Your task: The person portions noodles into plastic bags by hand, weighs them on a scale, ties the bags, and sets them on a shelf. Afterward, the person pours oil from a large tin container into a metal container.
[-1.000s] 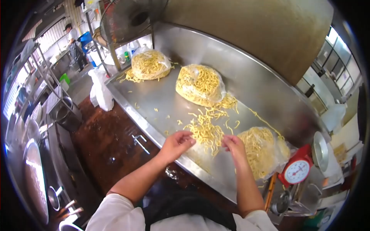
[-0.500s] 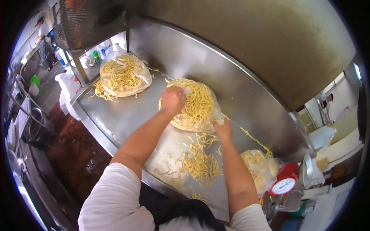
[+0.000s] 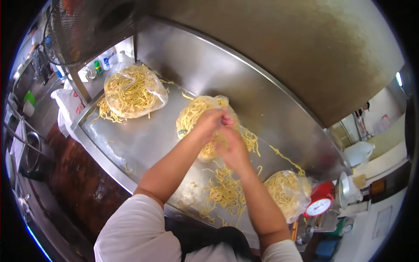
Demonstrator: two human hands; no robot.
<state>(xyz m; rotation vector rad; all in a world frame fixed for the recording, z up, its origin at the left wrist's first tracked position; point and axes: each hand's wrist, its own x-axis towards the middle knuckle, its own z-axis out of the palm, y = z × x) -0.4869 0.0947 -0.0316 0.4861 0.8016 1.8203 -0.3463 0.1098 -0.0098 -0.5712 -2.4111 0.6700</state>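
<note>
In the middle of the metal table point(image 3: 144, 139) sits a clear plastic bag of yellow noodles point(image 3: 192, 114). My left hand point(image 3: 213, 123) is over it with fingers curled closed, apparently on the gathered plastic at the top. My right hand point(image 3: 231, 147) is close beside it, its fingers blurred by motion and partly hidden, so its grip is unclear. Both hands cover part of the bag. Loose noodles point(image 3: 224, 192) lie on the table nearer to me, and a few more point(image 3: 251, 142) are just right of the bag.
Another bag of noodles point(image 3: 135, 94) stands at the table's left end, a third point(image 3: 283, 192) at the right. By that one is a red dial scale point(image 3: 318, 205). A fan point(image 3: 72, 32) stands at upper left. The metal backsplash point(image 3: 262, 100) rises along the far side.
My right hand has left the bag's right side and come up to my left hand. My left hand has moved slightly right and down. The bag's top looks drawn together.
</note>
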